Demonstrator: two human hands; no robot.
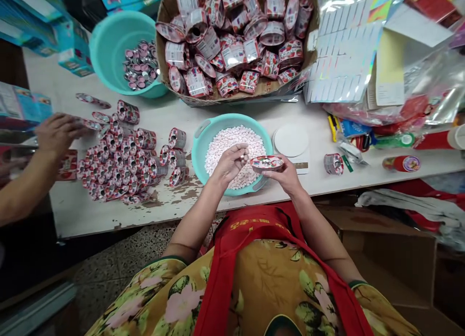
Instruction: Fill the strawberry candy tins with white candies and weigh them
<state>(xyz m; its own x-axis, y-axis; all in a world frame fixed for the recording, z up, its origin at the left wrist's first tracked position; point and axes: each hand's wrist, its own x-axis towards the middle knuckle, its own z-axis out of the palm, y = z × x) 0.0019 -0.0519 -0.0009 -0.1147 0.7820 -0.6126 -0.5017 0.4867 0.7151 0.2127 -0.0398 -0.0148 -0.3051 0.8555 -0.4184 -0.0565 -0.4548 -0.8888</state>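
Note:
My right hand [286, 176] holds an oval candy tin [267, 163] with a strawberry print, its top with a small opening facing up. Just left of it, my left hand [231, 164] has its fingers curled together around a few small pale candies [244, 156]. Both hands are over a turquoise basin [198, 154], which holds a heap of pale pink and white candies [232, 137]. The tin does not touch the left hand.
Another person's hand [58, 132] reaches over rows of similar tins [119, 161] at left. Behind stand a cardboard box [170, 96] of tins and a turquoise bowl [105, 50] of small caps. A small scale [290, 141] sits right of the basin, with a single tin [333, 164] farther right.

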